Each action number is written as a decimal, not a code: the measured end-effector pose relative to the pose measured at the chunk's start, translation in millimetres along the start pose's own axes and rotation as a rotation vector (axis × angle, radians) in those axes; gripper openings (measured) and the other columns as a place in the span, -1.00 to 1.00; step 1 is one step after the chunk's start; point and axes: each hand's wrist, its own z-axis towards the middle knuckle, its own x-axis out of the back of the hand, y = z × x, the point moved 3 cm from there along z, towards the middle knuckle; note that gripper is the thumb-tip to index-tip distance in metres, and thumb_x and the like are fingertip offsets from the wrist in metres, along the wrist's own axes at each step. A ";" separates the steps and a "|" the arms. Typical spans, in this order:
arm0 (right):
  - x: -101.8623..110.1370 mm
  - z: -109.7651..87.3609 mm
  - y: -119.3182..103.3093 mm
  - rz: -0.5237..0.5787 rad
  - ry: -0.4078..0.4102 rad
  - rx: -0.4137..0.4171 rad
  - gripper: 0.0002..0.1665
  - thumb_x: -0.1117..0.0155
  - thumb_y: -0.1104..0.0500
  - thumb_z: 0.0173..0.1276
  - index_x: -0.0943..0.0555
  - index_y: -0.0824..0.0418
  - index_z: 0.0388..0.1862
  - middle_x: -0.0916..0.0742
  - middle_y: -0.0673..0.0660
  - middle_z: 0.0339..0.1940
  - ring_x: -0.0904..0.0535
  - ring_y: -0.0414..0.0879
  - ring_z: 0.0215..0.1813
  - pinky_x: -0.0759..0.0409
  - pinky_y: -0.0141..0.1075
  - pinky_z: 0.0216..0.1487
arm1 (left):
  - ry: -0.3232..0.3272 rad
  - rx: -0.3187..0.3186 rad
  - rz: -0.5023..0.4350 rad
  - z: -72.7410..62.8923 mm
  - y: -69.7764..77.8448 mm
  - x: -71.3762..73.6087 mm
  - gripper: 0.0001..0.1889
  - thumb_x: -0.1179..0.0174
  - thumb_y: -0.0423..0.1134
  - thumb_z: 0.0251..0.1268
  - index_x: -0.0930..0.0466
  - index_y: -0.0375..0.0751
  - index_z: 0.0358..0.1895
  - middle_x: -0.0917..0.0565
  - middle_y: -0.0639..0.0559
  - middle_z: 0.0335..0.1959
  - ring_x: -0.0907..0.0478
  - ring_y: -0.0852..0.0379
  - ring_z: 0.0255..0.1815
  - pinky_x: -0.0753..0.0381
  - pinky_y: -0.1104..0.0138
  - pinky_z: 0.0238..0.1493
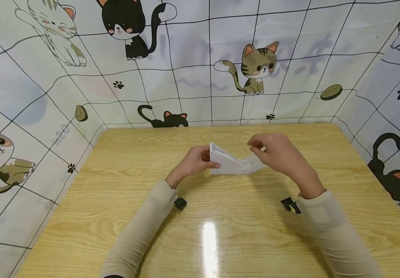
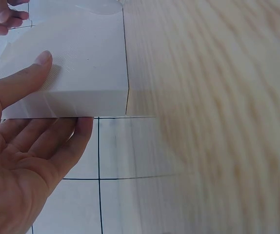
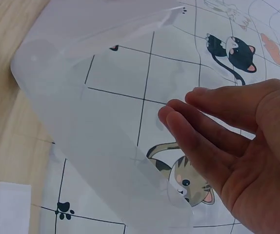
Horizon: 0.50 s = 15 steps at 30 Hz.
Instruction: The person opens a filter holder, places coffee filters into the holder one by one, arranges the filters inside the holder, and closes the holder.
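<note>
A white, wedge-shaped box (image 1: pixel 225 164) with a slanted top edge stands on the table in the middle of the head view. My left hand (image 1: pixel 196 160) grips its tall left end; in the left wrist view the thumb presses the broad face of the box (image 2: pixel 91 53) and the fingers lie behind it. From its low right end a translucent, film-like strip (image 1: pixel 255 164) reaches towards my right hand (image 1: pixel 274 152). In the right wrist view the strip (image 3: pixel 81 131) passes beside my right hand (image 3: pixel 237 151), whose loosely bent fingers show nothing between them.
The wooden table (image 1: pixel 144 231) carries a bright reflection near its front. A cat-patterned cloth (image 1: pixel 193 85) encloses its back and sides. Small black devices sit at the left wrist (image 1: pixel 180 203) and right wrist (image 1: pixel 291 205). A white rectangular piece (image 3: pixel 13 207) shows in the right wrist view.
</note>
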 end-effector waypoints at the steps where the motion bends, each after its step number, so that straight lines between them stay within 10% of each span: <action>1: 2.1 -0.8 0.6 0.001 0.009 -0.006 -0.81 -0.29 0.29 0.48 -0.76 0.26 -0.02 -0.86 0.18 -0.16 -0.81 0.05 -0.13 -0.71 0.02 -0.13 | 0.000 -0.002 0.001 0.1 -0.1 0.0 -0.59 -0.49 -0.31 0.23 -0.66 -0.23 0.14 -0.79 -0.13 0.02 -0.79 0.04 -0.05 -0.78 0.28 -0.03; 15: 21.6 -7.4 21.7 -0.019 0.149 -0.047 -0.86 -0.32 0.29 0.46 -0.76 0.25 -0.08 -0.85 0.18 -0.22 -0.78 0.06 -0.18 -0.73 0.02 -0.16 | 0.003 -0.006 0.011 -0.2 -1.2 -0.3 -0.58 -0.50 -0.30 0.23 -0.66 -0.24 0.15 -0.79 -0.14 0.03 -0.80 0.02 -0.04 -0.78 0.27 -0.01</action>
